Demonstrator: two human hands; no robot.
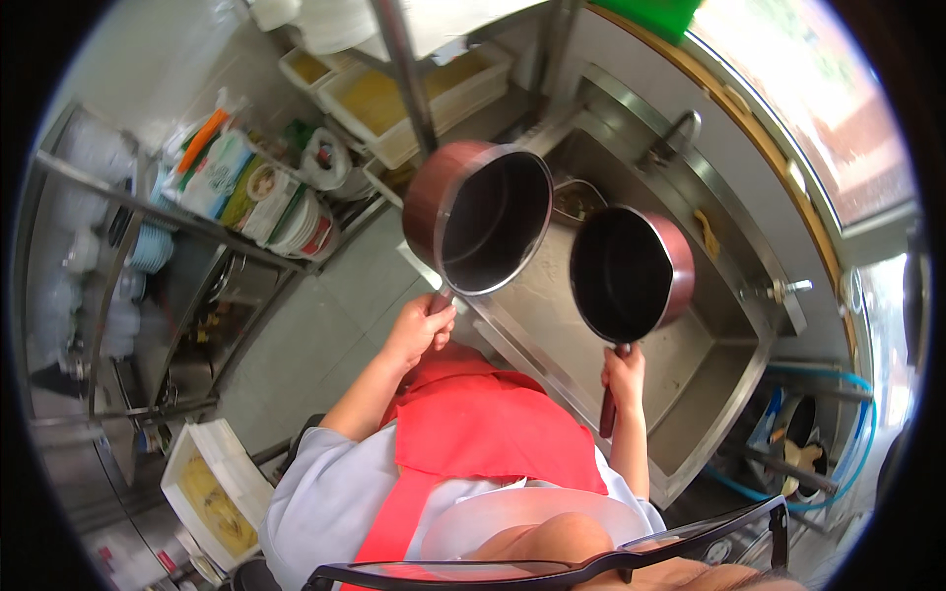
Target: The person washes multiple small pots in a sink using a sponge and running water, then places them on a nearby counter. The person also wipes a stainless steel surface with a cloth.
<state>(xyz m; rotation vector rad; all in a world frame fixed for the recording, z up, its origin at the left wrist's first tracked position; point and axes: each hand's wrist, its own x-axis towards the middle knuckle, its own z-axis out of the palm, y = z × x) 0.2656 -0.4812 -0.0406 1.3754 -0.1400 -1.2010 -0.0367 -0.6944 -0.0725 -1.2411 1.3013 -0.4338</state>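
Note:
My left hand (417,330) is closed around the dark handle of a larger reddish-brown saucepan (426,198). This pan is tilted, and its dark inside shows with nothing visible in it. A smaller saucepan (676,270) of the same colour is in my right hand (626,377), gripped by its handle, whose end sticks out below the fingers. Its dark inside also faces the camera. The smaller pan is over a wide stainless steel sink (550,325), while the larger one is over the sink's left edge. The two pans are apart.
In the sink's far corner sits a small metal container (576,199). A faucet (684,129), a yellow cloth (707,233) and a wall tap (787,290) are along its back. Shelving (185,221) with bowls stands left. White tubs (384,140) are beyond; a blue hose (872,436) hangs right.

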